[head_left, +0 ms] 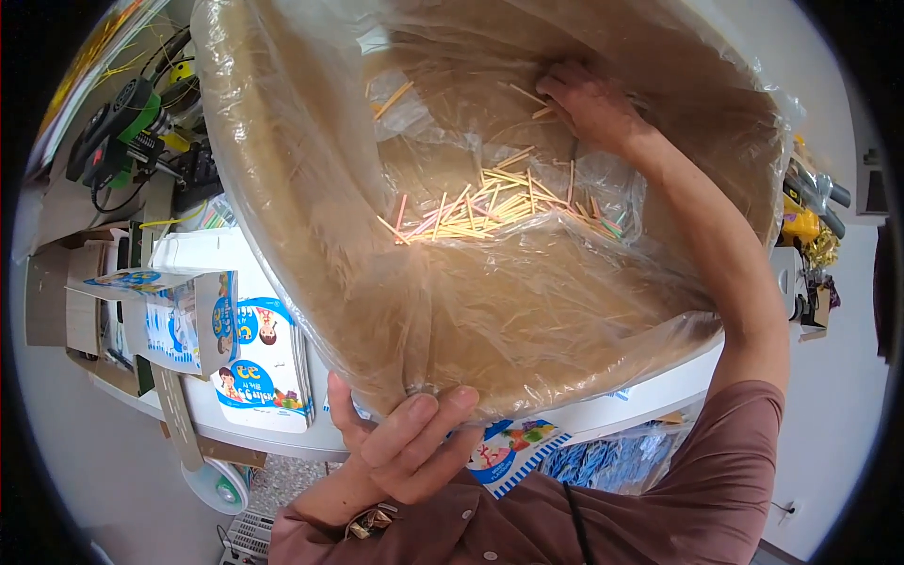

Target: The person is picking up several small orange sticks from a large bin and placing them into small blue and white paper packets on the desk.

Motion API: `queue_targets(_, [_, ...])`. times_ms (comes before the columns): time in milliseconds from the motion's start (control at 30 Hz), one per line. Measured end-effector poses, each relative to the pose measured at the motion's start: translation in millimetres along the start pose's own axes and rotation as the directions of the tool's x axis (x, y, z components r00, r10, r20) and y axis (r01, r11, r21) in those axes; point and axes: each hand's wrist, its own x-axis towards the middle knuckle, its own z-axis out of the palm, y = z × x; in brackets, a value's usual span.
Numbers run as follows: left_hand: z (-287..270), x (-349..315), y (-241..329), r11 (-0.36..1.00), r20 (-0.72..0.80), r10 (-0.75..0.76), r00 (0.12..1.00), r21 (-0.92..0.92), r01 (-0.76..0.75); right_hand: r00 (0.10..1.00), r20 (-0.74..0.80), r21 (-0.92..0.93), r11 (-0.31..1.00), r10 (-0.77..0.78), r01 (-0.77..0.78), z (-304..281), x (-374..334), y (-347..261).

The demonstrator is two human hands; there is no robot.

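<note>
A large box (pixel 311 179), lined with clear plastic, tips toward me. Thin pale-yellow, pink and green sticks (pixel 499 209) lie heaped in its bottom. My right hand (pixel 591 105) reaches deep inside, by the far wall, its fingers closed around a few sticks; the fingertips are partly hidden. At the near side, my left hand (pixel 410 447) has its fingers bent against the box's plastic-covered rim. Just right of those fingers, a printed blue-and-white packet (pixel 513 457) with a striped edge hangs past the table edge; whether the hand touches it is hidden.
Flat printed packets (pixel 264 377) are stacked on the white table (pixel 320 435) to the left. Beside them stands an open printed carton (pixel 188 320). Green-and-black power tools (pixel 118 132) are farther back. Blue-and-white packaging (pixel 612 461) lies below the table at right.
</note>
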Motion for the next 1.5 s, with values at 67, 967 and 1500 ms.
queue_targets(67, [1,0,0,1.000,-0.011,-0.004,1.000,0.003,0.004,0.999,0.041,0.014,1.000,-0.003,0.002,0,-5,1])
queue_targets(967, [4,-10,8,1.000,-0.008,-0.010,1.000,0.003,0.010,0.927,-0.107,0.020,0.933,0.360,-0.360,-13,42,-28])
queue_targets(1500, [4,-16,11,0.999,0.021,0.020,1.000,0.025,-0.021,0.934,-0.036,-0.034,0.934,0.355,-0.357,-15,45,-35])
